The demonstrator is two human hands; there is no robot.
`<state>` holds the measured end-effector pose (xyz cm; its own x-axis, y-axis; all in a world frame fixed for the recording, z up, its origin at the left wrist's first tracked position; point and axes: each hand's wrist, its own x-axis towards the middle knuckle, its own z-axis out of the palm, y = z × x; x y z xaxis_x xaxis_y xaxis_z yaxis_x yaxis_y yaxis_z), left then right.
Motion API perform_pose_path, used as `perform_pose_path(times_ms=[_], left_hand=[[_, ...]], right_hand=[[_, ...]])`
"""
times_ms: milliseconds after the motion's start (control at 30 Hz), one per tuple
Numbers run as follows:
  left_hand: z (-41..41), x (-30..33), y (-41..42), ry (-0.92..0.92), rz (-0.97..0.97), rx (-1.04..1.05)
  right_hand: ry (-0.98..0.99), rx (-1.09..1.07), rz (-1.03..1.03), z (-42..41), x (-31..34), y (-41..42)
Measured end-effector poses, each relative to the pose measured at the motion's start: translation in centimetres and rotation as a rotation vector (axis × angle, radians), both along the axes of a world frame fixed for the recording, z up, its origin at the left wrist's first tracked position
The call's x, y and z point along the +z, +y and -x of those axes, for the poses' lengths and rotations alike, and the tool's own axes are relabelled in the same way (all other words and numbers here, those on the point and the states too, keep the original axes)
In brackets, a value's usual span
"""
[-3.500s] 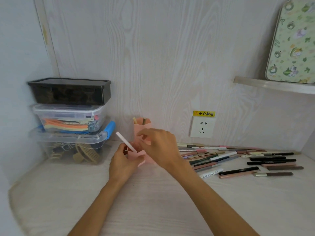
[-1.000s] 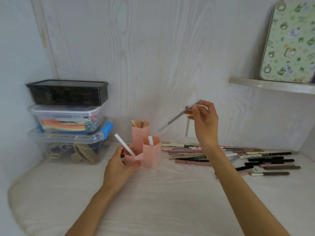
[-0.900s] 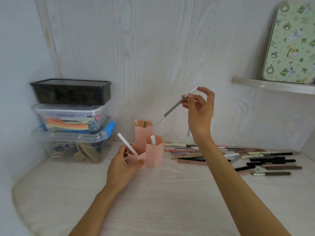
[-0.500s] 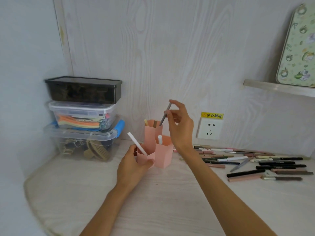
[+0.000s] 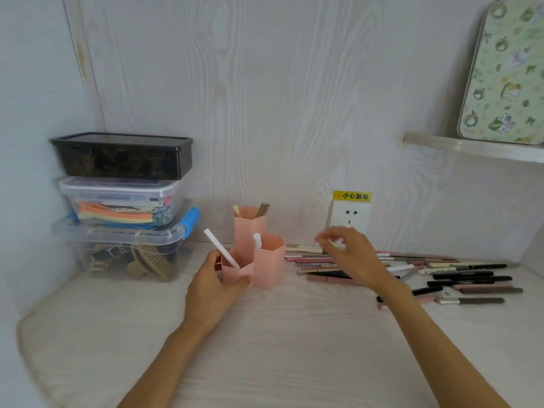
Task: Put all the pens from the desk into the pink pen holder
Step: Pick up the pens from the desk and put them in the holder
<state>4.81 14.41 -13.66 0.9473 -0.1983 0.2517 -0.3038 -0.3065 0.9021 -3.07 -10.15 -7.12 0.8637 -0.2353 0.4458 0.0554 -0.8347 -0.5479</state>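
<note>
The pink pen holder [image 5: 266, 265] has three hexagonal tubes and stands near the back of the desk. My left hand [image 5: 213, 285] grips its lowest front tube, where a white pen [image 5: 220, 251] leans out. Another white pen tip [image 5: 257, 240] shows in the middle tube, and a brown pen [image 5: 262, 210] and a yellowish one stick out of the tall back tube. My right hand [image 5: 351, 257] hovers, blurred and holding nothing, with loosely spread fingers over the left end of a pile of several pens [image 5: 459, 276] lying on the desk to the right.
Three stacked plastic boxes [image 5: 123, 201] stand at the back left against the wall. A wall socket [image 5: 349, 216] with a yellow label sits behind the pens. A shelf [image 5: 471, 148] with a flowered tin juts out at the upper right.
My right hand dropped the grey pen into the tall back tube, then moved right and down over the pen pile, now holding nothing. My left hand kept its grip on the holder.
</note>
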Motion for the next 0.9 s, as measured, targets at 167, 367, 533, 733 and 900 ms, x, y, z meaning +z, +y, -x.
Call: perform_pose_path(times_ms=[167,367,533,733,900], left_hand=[[0.2,0.0,-0.5,-0.004,-0.027,-0.014],[0.3,0.2,-0.4,-0.002,-0.045,-0.023],[0.2,0.0,-0.4,0.002,-0.043,-0.028],[0.1,-0.1,-0.5,-0.015,-0.039,-0.014],[0.2,-0.1,-0.6,-0.007,-0.041,0.001]], right_hand=[[0.26,-0.025,0.034,3.8,-3.1,-3.9],[0.216,-0.011,0.276,3.0,-3.3,-2.9],[-0.031,-0.01,0.027,2.8,-1.4,-0.6],[-0.4,0.175,-0.697,0.5,3.1,4.5],[-0.357,0.105,-0.316,-1.7,2.3,7.6]])
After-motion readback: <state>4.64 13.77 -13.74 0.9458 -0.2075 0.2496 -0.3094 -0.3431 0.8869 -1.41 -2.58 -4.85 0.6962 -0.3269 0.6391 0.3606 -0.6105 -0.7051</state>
